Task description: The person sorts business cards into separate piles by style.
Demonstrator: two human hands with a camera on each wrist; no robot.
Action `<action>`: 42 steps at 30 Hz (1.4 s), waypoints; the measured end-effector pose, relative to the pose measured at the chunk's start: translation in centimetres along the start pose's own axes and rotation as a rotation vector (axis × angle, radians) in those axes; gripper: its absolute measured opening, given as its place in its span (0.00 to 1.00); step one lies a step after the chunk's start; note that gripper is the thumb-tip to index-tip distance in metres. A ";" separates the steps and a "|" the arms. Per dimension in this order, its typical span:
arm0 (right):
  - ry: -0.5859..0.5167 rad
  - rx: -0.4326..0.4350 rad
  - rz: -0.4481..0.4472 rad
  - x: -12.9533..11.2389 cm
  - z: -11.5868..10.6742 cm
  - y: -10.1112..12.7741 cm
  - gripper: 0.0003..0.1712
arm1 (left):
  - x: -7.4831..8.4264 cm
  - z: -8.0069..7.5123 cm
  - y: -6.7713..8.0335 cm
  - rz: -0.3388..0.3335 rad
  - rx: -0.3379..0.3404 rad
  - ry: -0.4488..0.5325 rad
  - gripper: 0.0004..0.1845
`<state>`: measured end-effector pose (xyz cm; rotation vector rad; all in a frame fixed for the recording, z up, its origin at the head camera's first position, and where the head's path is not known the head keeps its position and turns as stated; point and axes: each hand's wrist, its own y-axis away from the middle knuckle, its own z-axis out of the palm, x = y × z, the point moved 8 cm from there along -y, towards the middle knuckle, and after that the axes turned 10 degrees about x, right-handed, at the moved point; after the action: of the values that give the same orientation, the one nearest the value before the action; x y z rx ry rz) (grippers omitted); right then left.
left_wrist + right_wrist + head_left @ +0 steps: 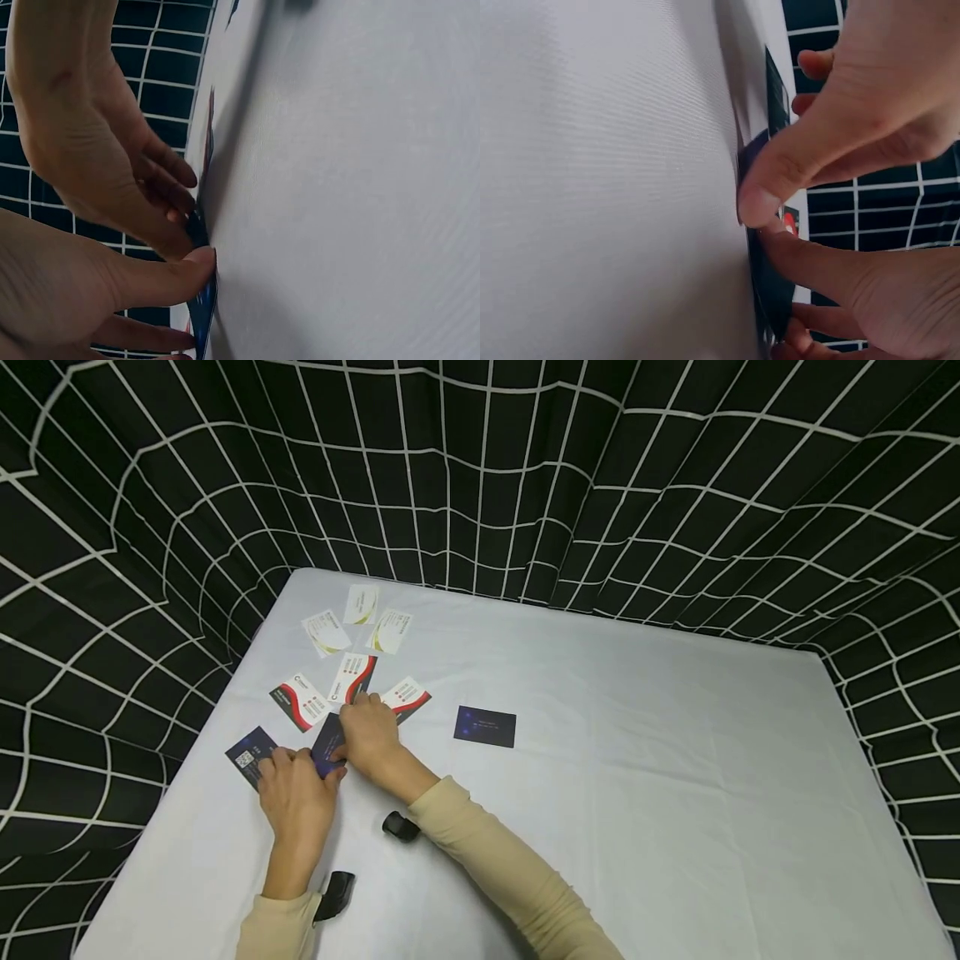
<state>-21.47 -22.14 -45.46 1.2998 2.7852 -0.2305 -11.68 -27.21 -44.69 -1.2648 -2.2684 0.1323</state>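
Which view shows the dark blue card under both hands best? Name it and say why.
The head view: it shows the dark blue card from above on the table, with the left hand and right hand pinching it. The left wrist view shows only its edge; the right wrist view shows a thin, thumb-covered sliver.

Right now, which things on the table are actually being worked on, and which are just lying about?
In hand: left hand, right hand, dark blue card pinched between them.

Lying about: second blue card under the left fingers, lone blue card, red-and-white cards, yellow-and-white cards.
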 end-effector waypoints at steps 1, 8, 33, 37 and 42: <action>-0.013 0.001 0.011 0.2 0.0 0.0 0.31 | 0.0 0.0 -0.1 -0.004 0.003 0.010 0.26; -0.148 0.045 0.064 1.0 -0.4 0.2 0.22 | -0.6 0.1 -0.3 -0.061 -0.012 0.093 0.30; -0.771 0.005 0.471 14.5 -2.8 6.8 0.15 | 4.9 3.7 -2.2 -0.115 -0.277 0.725 0.23; -0.720 0.023 0.500 17.5 -3.2 8.7 0.18 | 7.7 5.1 -2.4 -0.050 -0.336 0.779 0.26; -0.676 0.059 0.556 20.6 -3.4 10.7 0.20 | 11.3 6.7 -2.6 0.045 -0.347 0.737 0.25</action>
<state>-26.52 0.81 -45.72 1.5713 1.8108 -0.5841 -21.69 -18.28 -44.99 -1.2548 -1.6536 -0.6358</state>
